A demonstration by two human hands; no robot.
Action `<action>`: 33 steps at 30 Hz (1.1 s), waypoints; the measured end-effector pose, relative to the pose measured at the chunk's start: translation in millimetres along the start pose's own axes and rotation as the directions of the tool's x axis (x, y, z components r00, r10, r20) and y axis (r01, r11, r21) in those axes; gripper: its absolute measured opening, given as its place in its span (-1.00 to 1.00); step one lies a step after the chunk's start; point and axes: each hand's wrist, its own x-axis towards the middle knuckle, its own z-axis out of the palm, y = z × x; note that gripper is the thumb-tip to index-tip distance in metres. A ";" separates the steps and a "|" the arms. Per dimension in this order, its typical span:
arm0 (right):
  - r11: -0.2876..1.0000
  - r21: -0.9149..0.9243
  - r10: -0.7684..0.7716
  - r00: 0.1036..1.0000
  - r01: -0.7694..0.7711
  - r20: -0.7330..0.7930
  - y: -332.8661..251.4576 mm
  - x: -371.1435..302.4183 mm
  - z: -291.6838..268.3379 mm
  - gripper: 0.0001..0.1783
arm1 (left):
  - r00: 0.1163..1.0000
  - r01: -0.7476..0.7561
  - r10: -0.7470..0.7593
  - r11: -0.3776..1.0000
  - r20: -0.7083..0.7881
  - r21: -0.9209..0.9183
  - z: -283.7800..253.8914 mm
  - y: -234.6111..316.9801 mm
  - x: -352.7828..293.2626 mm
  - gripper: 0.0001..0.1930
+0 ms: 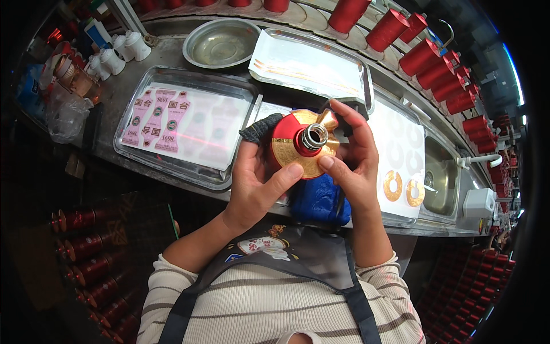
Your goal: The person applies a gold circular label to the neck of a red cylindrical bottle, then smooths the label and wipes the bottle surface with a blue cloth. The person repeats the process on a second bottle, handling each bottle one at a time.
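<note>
Cupping red bottle [293, 150] b/w left hand [251, 188] & right hand [360, 165], mouth up, over blue cloth [321, 202] by counter's [166, 51] front edge, can't tell if resting on it

Grasping bottle's sides w/ curled fingers of both, w/ thumbs on gold label [292, 161] at shoulder

Prob mid-step: pressing label flat round neck, w/ one edge looking raised nr right hand's fingers

Next prob calls for steady thumb pressure on raised edge, then slow turn to reach rest w/o creasing

Toward right tray's [401, 221] near edge: two gold rings [387, 187]; along left tray's [183, 165] left side: pink labels [157, 120]
</note>
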 end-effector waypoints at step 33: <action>0.997 0.052 0.058 0.998 -0.060 0.039 -9.8 0.3 -1.4 -0.28 | 0.995 0.047 -0.046 0.999 -0.084 0.018 -1.9 5.5 4.0 -0.50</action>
